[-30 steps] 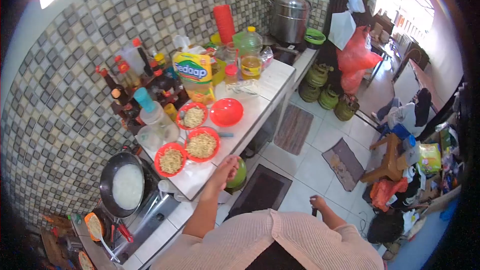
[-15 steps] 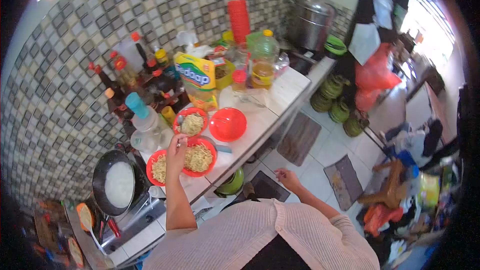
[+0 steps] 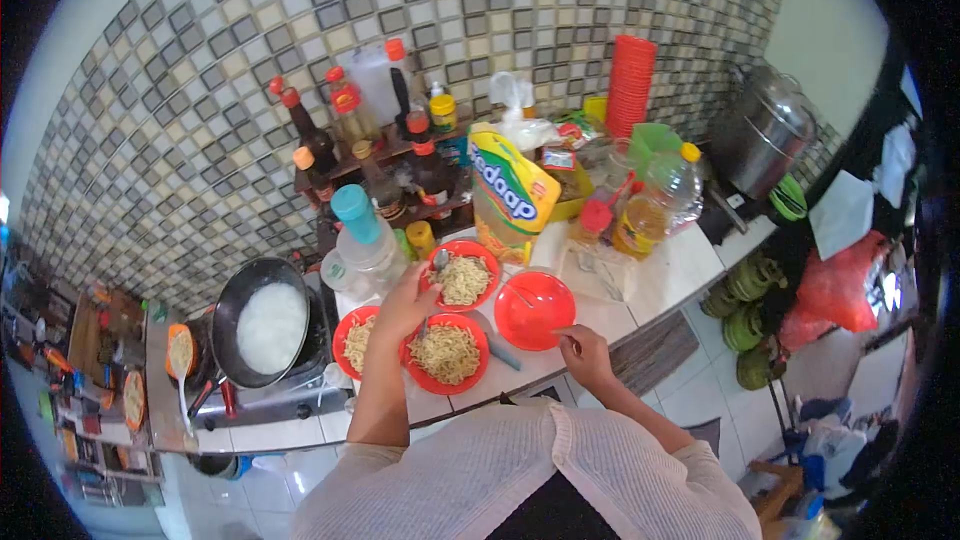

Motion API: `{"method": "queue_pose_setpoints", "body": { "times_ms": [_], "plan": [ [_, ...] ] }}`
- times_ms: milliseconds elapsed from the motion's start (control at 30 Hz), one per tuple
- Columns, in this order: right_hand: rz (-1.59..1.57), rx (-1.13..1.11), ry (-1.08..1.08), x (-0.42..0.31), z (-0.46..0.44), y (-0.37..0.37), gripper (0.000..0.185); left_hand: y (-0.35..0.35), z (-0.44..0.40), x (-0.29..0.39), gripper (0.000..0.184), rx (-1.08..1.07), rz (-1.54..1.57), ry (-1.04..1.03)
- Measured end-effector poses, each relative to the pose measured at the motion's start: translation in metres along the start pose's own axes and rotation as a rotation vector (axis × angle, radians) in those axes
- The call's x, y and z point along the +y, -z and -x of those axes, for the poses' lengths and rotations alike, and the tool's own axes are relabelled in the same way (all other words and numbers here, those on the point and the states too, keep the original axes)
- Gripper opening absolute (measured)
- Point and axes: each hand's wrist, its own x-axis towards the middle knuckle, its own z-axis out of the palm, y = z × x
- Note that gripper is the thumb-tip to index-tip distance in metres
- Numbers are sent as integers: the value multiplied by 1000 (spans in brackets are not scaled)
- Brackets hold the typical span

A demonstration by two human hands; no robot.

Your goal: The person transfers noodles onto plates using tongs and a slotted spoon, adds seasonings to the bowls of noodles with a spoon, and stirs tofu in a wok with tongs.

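Note:
My left hand (image 3: 402,305) is over the red bowls, its fingers pinched together. What they hold, if anything, is hidden. Below it are a front bowl of noodles (image 3: 445,352) with a metal utensil in it and a left bowl of noodles (image 3: 357,342), partly covered by my forearm. A spoon (image 3: 441,260) rests in the back bowl of noodles (image 3: 464,281). At the near rim of a red bowl (image 3: 530,312) without noodles, my right hand (image 3: 588,355) has curled fingers closed on the edge. A thin utensil (image 3: 519,292) lies in that bowl.
A wok (image 3: 262,322) with white contents sits on the stove at left. Sauce bottles (image 3: 308,132), a blue-capped bottle (image 3: 355,215), a yellow pouch (image 3: 512,190) and an oil bottle (image 3: 645,220) stand behind the bowls. Stacked red bowls (image 3: 632,85) and a steel pot (image 3: 762,130) are farther back.
My view has turned left, so the counter appears farther right. My right hand has come up from beside the counter to the red bowl's rim. My left hand stays near the noodle bowls.

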Motion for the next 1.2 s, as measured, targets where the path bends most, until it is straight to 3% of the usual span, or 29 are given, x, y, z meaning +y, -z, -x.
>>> {"method": "queue_pose_setpoints", "body": {
  "times_ms": [67,133,200,267,333,467,533,667,733,767,967,1133,1200],
  "plan": [
    [13,-55,63,9,-19,-5,18,-16,-6,-13,66,-9,-2,-10],
    [112,-29,298,14,-39,-12,28,-15,-5,7,70,-6,-160,-10],
    [192,-70,315,-2,-55,-13,32,-14,-3,32,75,-75,-6,115],
    [276,-96,337,-12,-70,-19,38,-17,-4,27,72,5,29,86],
    [325,-210,293,-10,-78,-23,42,-15,-2,25,63,8,337,74],
    [298,-407,295,12,-100,-25,40,-4,16,25,51,138,330,48],
    [240,-435,353,20,-106,-22,38,7,31,47,45,104,-15,278],
    [149,-348,403,25,-109,-13,31,-13,46,27,38,179,-264,347],
    [-30,-239,428,17,-112,-9,28,-20,54,26,34,155,-638,248],
    [-32,-254,437,14,-112,-12,28,-28,57,28,31,149,-702,352],
    [-134,-477,332,17,-125,-38,26,-37,62,37,31,220,-795,517],
    [-206,-388,507,15,-130,-40,32,-37,70,34,27,290,-792,510],
    [-131,-452,503,19,-133,-40,35,-38,74,35,25,345,-786,500]
  ]
}}
